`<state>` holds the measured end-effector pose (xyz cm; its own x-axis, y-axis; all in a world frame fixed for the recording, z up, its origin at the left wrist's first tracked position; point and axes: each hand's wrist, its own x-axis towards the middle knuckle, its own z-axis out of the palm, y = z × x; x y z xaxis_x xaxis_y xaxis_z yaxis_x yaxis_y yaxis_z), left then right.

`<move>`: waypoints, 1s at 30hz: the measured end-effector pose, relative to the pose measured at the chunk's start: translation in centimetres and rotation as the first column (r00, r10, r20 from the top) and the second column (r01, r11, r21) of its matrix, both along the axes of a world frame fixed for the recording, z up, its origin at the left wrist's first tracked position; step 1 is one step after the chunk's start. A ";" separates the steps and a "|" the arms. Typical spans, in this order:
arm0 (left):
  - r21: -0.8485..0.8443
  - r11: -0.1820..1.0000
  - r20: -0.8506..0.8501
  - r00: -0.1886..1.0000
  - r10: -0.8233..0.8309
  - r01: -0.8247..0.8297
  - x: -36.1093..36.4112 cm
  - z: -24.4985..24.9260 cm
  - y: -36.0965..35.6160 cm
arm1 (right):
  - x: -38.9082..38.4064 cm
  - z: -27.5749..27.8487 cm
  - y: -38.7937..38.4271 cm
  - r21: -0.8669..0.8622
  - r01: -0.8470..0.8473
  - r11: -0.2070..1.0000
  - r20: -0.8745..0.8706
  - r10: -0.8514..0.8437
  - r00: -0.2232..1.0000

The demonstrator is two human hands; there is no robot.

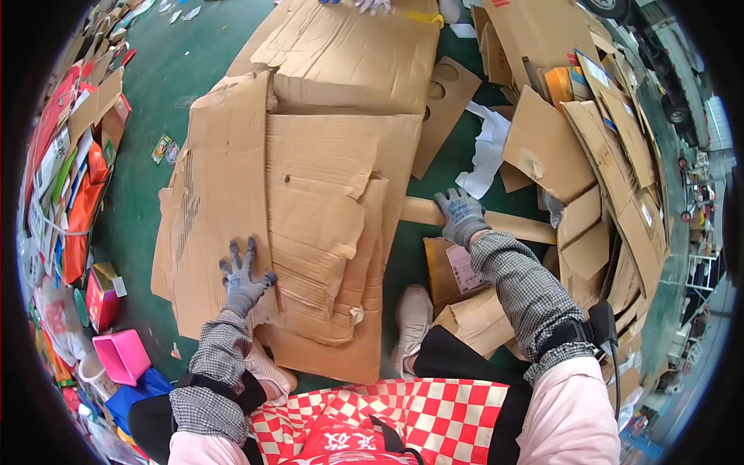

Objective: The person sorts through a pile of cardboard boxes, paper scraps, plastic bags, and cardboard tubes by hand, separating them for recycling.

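Note:
My left hand [246,280], in a grey glove, lies with fingers spread on a flattened cardboard sheet [221,178]. This sheet is on top of a stack of flattened cardboard [318,225], torn along its right side, between my feet and the floor ahead. My right hand [462,217], also gloved, is closed over a long narrow cardboard strip [523,226] to the right of the stack. Its fingertips reach past the strip's far edge, and the palm side is hidden.
Another person's gloved hands [373,5] show at the top edge. Loose cardboard [554,143] and torn white paper [488,147] lie on the right. Mixed waste with a pink bin [124,356] lines the left. Green floor [155,93] shows between.

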<state>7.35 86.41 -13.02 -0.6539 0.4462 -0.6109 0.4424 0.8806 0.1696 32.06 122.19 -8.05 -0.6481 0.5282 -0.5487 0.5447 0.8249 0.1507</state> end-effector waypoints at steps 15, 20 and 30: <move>-0.026 1.000 0.024 1.000 0.000 0.000 -0.7 0.7 0.0 | 5.8 10.1 1.5 0.078 0.130 0.988 -0.265 -0.105 0.959; -0.055 0.998 -0.040 0.999 0.027 -0.029 -0.5 1.2 0.1 | 8.0 22.1 1.8 -0.267 0.396 0.878 -0.682 -0.463 0.566; -0.002 0.999 0.083 0.996 -0.044 0.044 1.6 2.9 -0.3 | 10.8 36.6 -4.6 -0.596 -0.015 0.803 -0.765 -0.574 -0.292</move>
